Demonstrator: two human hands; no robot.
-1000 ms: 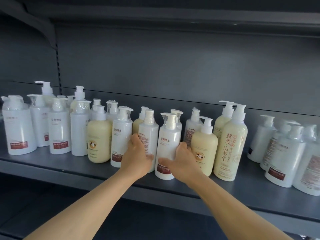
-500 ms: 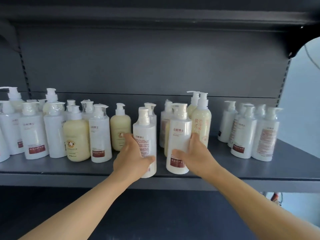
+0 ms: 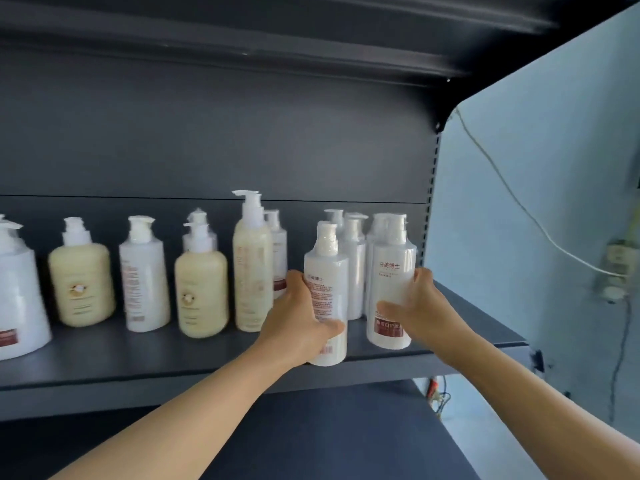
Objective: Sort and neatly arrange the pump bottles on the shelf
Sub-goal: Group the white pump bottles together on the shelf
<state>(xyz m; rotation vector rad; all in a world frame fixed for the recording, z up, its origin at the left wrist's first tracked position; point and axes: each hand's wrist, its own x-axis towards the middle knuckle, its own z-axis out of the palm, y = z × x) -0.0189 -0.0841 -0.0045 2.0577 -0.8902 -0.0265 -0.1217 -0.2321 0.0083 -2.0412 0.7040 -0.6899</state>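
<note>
We stood at the big dark shelf (image 3: 145, 358), where white and cream pump bottles were still mixed up in the row to the left and a bunch of white bottles (image 3: 353, 268) waited at the right end. Our left hand (image 3: 298, 323) was wrapped around one white bottle (image 3: 327, 292) near the front edge, and our right hand (image 3: 419, 306) was wrapped around another white bottle (image 3: 391, 271) just beside that bunch. We thought the best way was to keep both up straight, set them down softly next to the white ones with labels facing out, and not bump the others over.
</note>
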